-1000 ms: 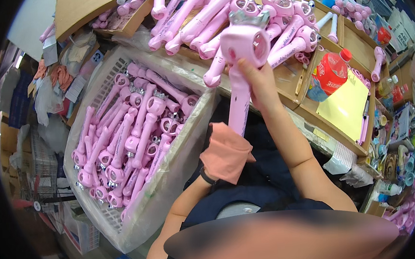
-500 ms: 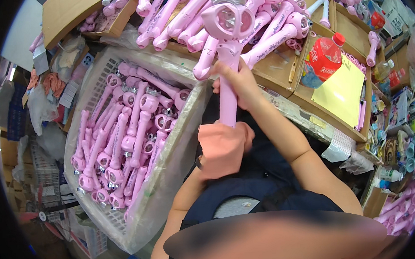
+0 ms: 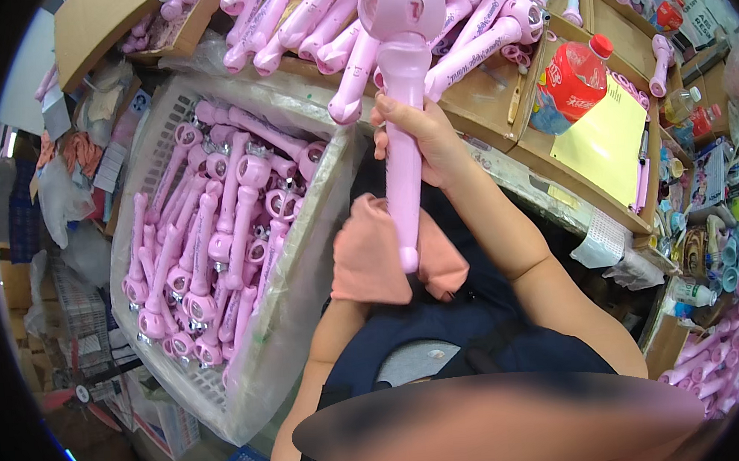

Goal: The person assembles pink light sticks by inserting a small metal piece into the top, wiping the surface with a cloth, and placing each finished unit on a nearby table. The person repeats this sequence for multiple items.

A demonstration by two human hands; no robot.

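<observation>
My right hand (image 3: pixel 427 136) is closed round the handle of a pink toy wand (image 3: pixel 403 177). The wand stands lengthwise in front of me, its round windowed head (image 3: pixel 403 7) at the far end and its narrow tip pointing toward my body. A salmon-coloured cloth (image 3: pixel 372 260) hangs from my left hand, behind the wand's near end, with a flap showing on each side of the handle. The cloth hides the fingers of that hand; only my left wrist (image 3: pixel 345 313) comes out below it.
On the left, a white plastic-lined basket (image 3: pixel 302 252) holds many pink wands. More wands (image 3: pixel 312 20) are piled on a cardboard tray at the far side. To the right are a red-labelled bottle (image 3: pixel 573 83), a yellow paper sheet (image 3: pixel 605 150) and a pen (image 3: pixel 642 145).
The cloth wrapped round the wand's lower end has come off, baring the tip. The wand has turned, so a different side of its head faces me. My right hand keeps its grip.
</observation>
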